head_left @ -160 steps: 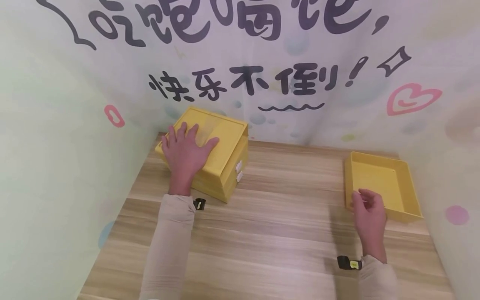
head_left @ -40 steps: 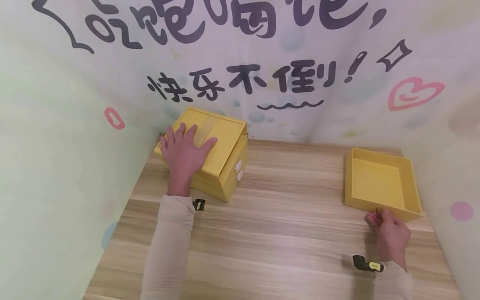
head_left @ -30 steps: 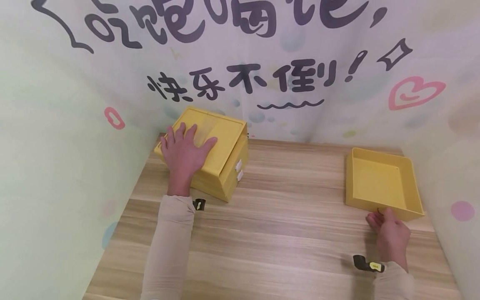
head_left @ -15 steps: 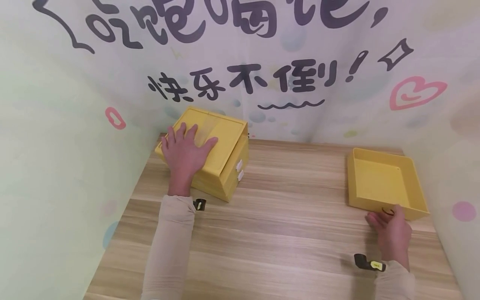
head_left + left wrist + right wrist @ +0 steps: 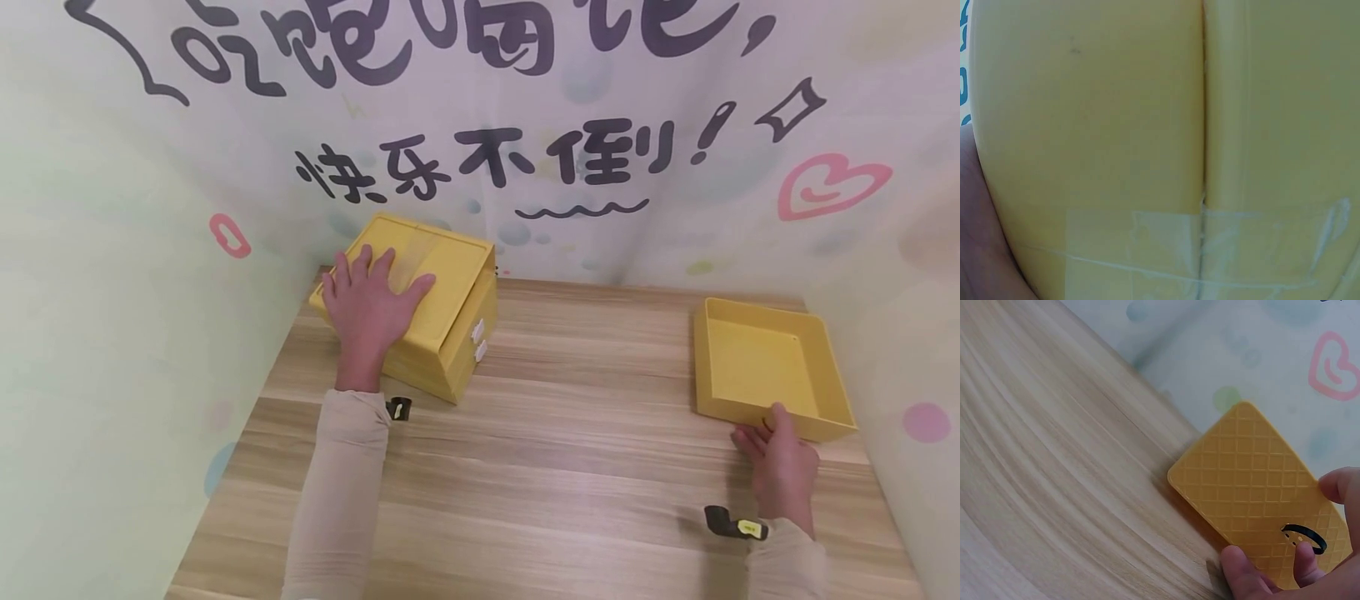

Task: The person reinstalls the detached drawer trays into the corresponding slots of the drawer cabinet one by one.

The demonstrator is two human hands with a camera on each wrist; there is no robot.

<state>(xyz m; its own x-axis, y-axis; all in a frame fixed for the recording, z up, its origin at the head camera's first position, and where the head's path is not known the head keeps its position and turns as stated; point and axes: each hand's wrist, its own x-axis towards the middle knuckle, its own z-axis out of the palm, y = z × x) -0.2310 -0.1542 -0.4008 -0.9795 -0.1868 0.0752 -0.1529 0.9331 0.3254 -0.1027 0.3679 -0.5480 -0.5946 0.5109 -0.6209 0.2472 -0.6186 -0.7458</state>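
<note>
My left hand rests palm down, fingers spread, on top of a yellow box like a small drawer cabinet at the back left. In the left wrist view, clear tape crosses the seam of its yellow surface. My right hand grips the front of a shallow yellow drawer with an open top and a bare inside. In the right wrist view, its front panel shows a waffle pattern. The thumb lies at the rim, one finger at the dark loop handle, another at the bottom edge.
Both yellow pieces stand on a wood-grain table. A back wall with printed lettering rises right behind them, and side walls close in at left and right. Two small white clips sit on the box's right side.
My right hand has gone from above the drawer's front left corner to its front panel and now grips there. The drawer has shifted slightly right. My left hand stays on the box.
</note>
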